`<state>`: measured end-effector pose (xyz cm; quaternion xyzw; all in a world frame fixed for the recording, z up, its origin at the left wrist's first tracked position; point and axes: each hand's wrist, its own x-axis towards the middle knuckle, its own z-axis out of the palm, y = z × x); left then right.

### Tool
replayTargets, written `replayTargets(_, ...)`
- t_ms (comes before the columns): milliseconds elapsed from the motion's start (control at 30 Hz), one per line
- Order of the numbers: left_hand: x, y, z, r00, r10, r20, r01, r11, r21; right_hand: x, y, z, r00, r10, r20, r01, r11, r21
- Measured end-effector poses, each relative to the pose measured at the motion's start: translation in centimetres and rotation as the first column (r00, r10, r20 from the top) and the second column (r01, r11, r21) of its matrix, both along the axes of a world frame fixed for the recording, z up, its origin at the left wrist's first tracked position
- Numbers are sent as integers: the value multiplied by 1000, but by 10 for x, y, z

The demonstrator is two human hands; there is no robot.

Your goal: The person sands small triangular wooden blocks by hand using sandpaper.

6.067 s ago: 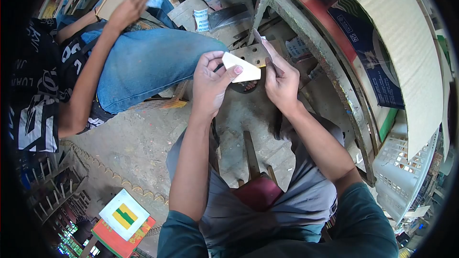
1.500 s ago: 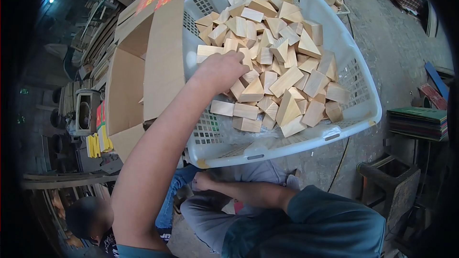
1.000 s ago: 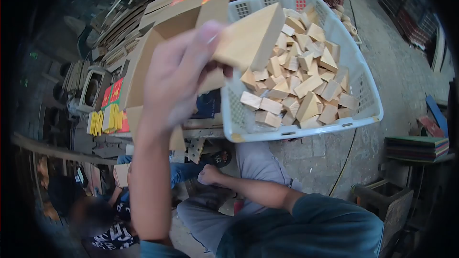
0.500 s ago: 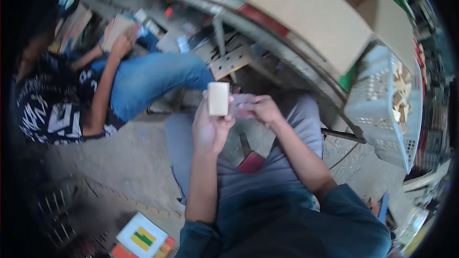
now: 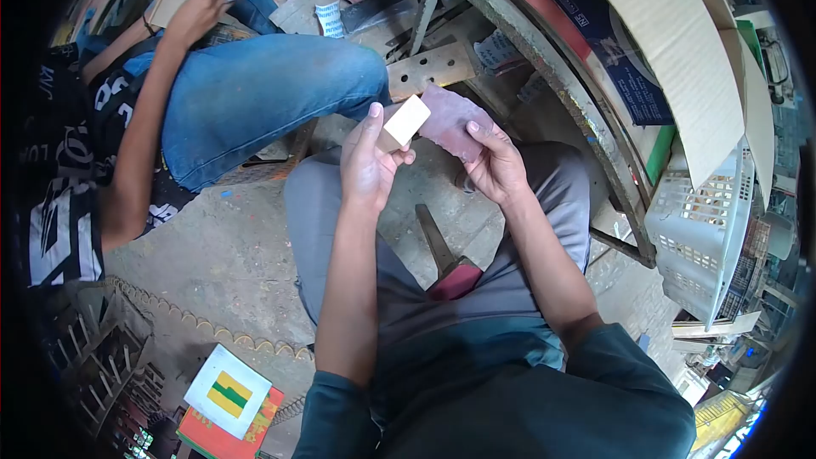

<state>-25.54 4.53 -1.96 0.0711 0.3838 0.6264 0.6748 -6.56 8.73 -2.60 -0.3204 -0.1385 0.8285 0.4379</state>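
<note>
While the left hand [image 5: 365, 172] gripped a wooden block [image 5: 405, 122], seemingly light and stiff, best held by its sides, the right hand [image 5: 501, 168], apart, pinched bendable-looking sandpaper [image 5: 452, 122] beside it. Beyond both hands: a holed board [image 5: 432, 70].

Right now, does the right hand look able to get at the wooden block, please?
Probably yes: the wooden block stands partly out of the left hand, close by, though the right hand already holds a purplish sheet.
</note>
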Motion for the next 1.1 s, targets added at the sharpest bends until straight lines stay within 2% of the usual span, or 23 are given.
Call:
replayTargets(33, 0, 0, 3, 999, -20, -27, 21, 999, 41, 1, 0, 0, 999, -22, -26, 22, 1000, -1)
replayTargets(67, 0, 1, 8, 1000, -13, 23, 10, 996, 87, 2, 1, 1, 999, -27, -26, 27, 1000, -11)
replayTargets(100, 1, 1, 9, 1000, -21, 23, 19, 997, 78, 4, 1, 4, 999, -26, -21, 26, 1000, -10)
replayTargets(167, 9, 5, 12, 995, 28, -91, -17, 994, 111, 10, 5, 5, 1000, -26, -11, 26, 1000, 3)
replayTargets(233, 11, 4, 7, 992, 52, -118, -36, 991, 128, 10, 4, 2, 990, -55, 126, 54, 998, 18)
replayTargets(300, 17, 7, -1, 934, 40, -354, -20, 998, 59, 13, 6, 1, 991, -53, 120, 52, 999, 14)
replayTargets(333, 19, 8, -4, 934, 30, -355, -9, 998, 60, 13, 6, 0, 988, -53, 142, 49, 998, 32)
replayTargets(400, 22, 9, -8, 870, -36, -492, 21, 999, -37, 17, 6, -3, 984, -46, 172, 36, 997, 63)
replayTargets(533, 34, 11, -11, 881, -42, -471, 44, 999, -7, 13, 1, -7, 957, -117, 265, 77, 985, 157)
replayTargets(567, 36, 11, -12, 879, -42, -475, 42, 999, -11, 11, -3, -6, 856, -145, 496, -32, 943, 331)
replayTargets(600, 38, 12, -13, 873, -52, -485, 63, 998, 7, 8, -7, -5, 698, -215, 682, -181, 869, 460)
replayTargets(633, 40, 12, -13, 869, -61, -492, 84, 996, 24, 2, -9, -5, 683, -304, 664, -219, 782, 583)
replayTargets(700, 43, 10, -12, 856, -108, -506, 119, 993, -11, -7, -15, -3, 613, -365, 700, -324, 692, 645)
replayTargets(733, 44, 10, -12, 827, -130, -547, 170, 985, 22, -10, -15, -12, 633, -374, 677, -336, 655, 676)
replayTargets(767, 46, 10, -12, 795, -150, -587, 223, 973, 53, -12, -18, -14, 632, -372, 679, -336, 658, 674)
replayTargets(833, 50, 8, -22, 807, -153, -571, 245, 966, 88, -16, -21, -11, 454, -443, 773, -479, 611, 631)
replayTargets(867, 52, 7, -26, 783, -162, -600, 262, 961, 83, -17, -22, -13, 383, -461, 801, -498, 627, 599)
replayTargets(967, 54, 6, -31, 749, -168, -641, 279, 957, 75, -20, -25, -12, 349, -469, 812, -470, 662, 584)
replayTargets(1100, 54, 5, -24, 734, -186, -654, 275, 961, 36, -23, -29, -14, 360, -449, 818, -444, 688, 574)
